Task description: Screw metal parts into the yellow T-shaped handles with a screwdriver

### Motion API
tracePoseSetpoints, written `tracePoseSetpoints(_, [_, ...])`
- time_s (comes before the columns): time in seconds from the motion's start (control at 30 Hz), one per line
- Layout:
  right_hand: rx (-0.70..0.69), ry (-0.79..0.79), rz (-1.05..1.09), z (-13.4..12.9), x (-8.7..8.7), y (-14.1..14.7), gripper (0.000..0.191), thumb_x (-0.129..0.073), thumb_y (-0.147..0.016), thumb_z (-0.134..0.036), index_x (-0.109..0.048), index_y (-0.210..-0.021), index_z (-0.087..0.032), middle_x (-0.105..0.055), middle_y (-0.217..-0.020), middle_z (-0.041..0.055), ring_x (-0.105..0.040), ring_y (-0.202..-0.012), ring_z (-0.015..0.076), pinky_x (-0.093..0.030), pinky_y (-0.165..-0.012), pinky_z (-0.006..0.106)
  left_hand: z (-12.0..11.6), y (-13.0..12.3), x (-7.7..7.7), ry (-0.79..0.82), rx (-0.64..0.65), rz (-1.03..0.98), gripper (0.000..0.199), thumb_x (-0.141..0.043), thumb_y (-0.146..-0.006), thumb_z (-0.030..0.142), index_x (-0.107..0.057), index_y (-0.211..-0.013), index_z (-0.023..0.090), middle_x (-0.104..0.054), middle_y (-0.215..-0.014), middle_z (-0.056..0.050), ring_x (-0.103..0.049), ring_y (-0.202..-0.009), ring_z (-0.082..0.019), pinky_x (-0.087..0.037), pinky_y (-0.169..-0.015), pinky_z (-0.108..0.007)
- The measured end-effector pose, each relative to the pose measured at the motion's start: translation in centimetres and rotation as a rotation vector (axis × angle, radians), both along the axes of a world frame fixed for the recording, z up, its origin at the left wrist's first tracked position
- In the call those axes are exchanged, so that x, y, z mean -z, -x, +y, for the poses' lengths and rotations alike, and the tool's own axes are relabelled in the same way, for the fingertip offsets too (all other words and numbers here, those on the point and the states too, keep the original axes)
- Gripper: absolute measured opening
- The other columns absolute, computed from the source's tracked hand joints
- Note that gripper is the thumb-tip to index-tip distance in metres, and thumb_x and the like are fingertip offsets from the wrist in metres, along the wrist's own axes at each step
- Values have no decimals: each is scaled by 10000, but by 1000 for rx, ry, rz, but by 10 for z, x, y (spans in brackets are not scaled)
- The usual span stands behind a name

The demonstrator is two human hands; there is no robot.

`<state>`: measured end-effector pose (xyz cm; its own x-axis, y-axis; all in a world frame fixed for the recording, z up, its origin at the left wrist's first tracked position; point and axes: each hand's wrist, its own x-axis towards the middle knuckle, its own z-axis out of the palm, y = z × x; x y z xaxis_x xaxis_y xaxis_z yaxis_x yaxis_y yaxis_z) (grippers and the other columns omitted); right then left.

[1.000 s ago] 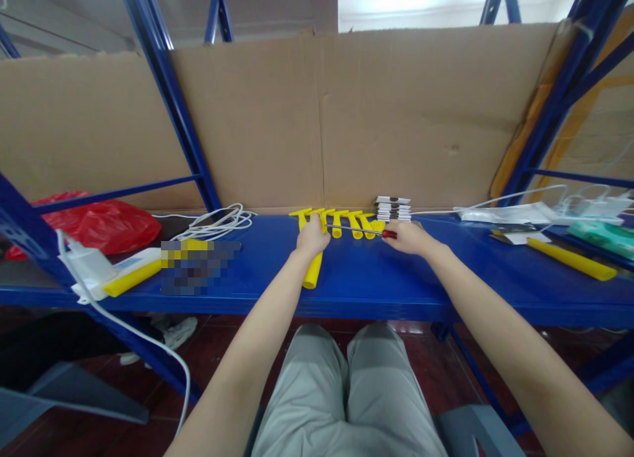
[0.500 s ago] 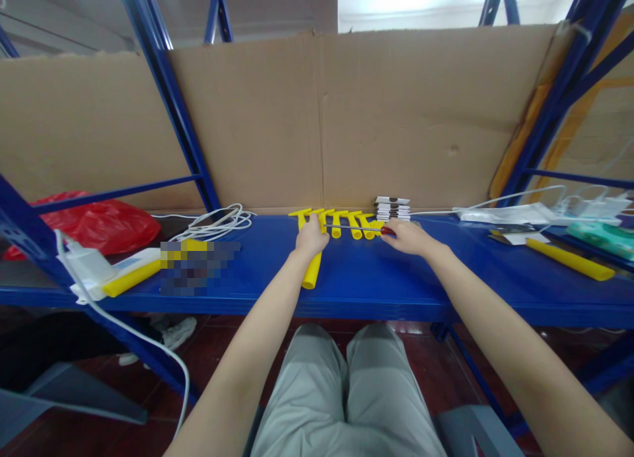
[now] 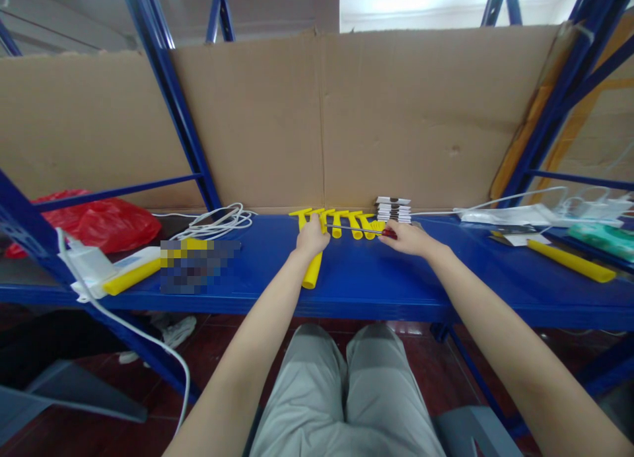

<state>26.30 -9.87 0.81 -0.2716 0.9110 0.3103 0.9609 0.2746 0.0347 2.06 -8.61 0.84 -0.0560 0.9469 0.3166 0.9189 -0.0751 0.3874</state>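
The left hand is closed around a yellow tool, whose handle points to 6 o'clock over the blue bench. The right hand grips a red-handled screwdriver; its shaft points to 9 o'clock, toward the left hand. Whether its tip touches the yellow tool, I cannot tell. Other yellow T-shaped pieces lie mostly between 2 and 3 o'clock from the left hand.

Just below frame centre, I have passable room over the blue shelf. Behind it, the red-handled tool, yellow tools and white stack block me; cardboard walls off upper centre. Coiled cable obstructs centre left.
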Motion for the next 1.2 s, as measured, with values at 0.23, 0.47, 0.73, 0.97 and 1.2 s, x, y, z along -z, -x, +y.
tracePoseSetpoints(0.23, [-119, -80, 38, 7, 4, -6, 190, -511, -875, -336, -607, -848, -175, -681, -882, 109, -610, -774, 203, -381, -616, 265, 1, 0, 0, 7, -4, -12, 322, -581, -804, 203, -489, -1113, 191, -655, -1150, -161, -636, -1073, -279, -501, -828, -328])
tracePoseSetpoints(0.47, [-67, -67, 29, 8, 7, -6, 184, -574, -831, -373, -569, -896, -201, -679, -784, 60, -588, -667, 187, -332, -560, 255, 2, 0, 1, 11, -6, -6, 328, -576, -806, 213, -499, -1123, 184, -653, -1161, -162, -634, -1084, -271, -499, -832, -314])
tracePoseSetpoints(0.73, [-63, 20, 33, 1, 0, -2, 246, -475, -894, -356, -637, -854, -175, -709, -867, 103, -628, -746, 201, -373, -599, 258, -1, 0, -1, 14, -15, -13, 307, -576, -810, 211, -506, -1107, 182, -666, -1133, -164, -638, -1075, -276, -495, -836, -322])
tracePoseSetpoints(0.97, [-33, -64, 16, 10, 7, -5, 183, -600, -815, -383, -600, -840, -202, -685, -759, 60, -586, -647, 183, -336, -542, 255, 0, 0, -1, 16, -4, -11, 315, -572, -809, 205, -500, -1115, 177, -662, -1128, -164, -636, -1069, -279, -498, -828, -325])
tracePoseSetpoints(1.2, [-81, 16, 65, 7, 6, -6, 197, -534, -850, -367, -596, -858, -180, -690, -811, 82, -594, -674, 179, -368, -576, 254, 2, 0, 1, 16, -5, 7, 313, -563, -812, 210, -495, -1116, 174, -658, -1137, -161, -630, -1078, -280, -498, -830, -327])
